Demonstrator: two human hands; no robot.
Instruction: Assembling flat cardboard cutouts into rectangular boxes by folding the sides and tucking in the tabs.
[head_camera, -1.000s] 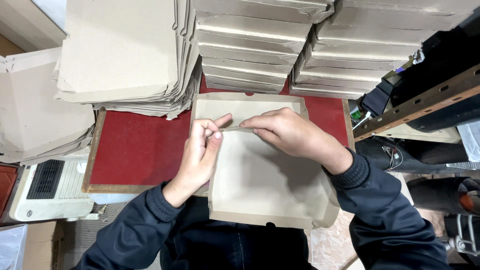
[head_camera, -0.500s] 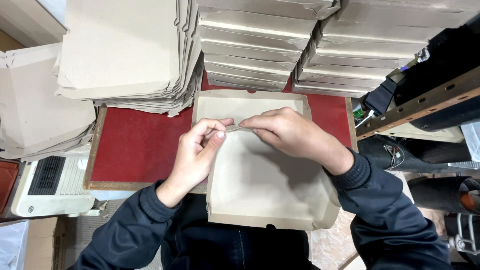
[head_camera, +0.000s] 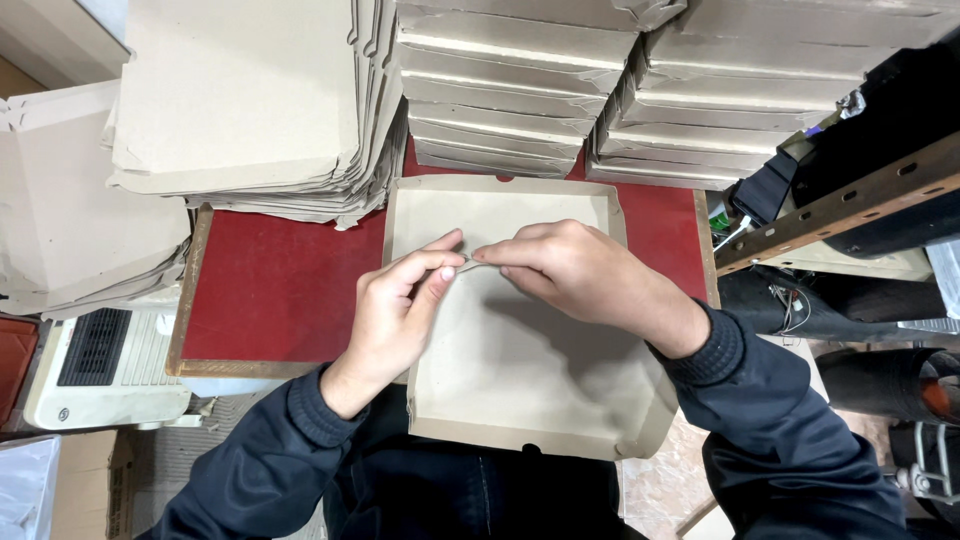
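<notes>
Pinching something thin and pale between thumb and forefinger, the left hand (head_camera: 400, 300) meets the right hand (head_camera: 565, 270) just above the floor of an open cardboard tray (head_camera: 520, 390); the right fingertips are pressed together on the same small piece, which is too slight to identify, perhaps a strip or flap end. Both hands hover over the tray's far half, likely so the piece stays over the tray rather than the red tabletop (head_camera: 280, 290) beneath it. The tray lies flat, its near edge overhanging the tabletop toward the person's lap, which brings it within easy reach of the dark sleeves. Beyond the tray, folded boxes (head_camera: 510, 90) stand stacked in two columns. To the tray's far left a pile of flat cardboard blanks (head_camera: 240, 100) rests, partly overhanging the tabletop. Left of the tabletop sits a white heater-like unit (head_camera: 100, 365).
</notes>
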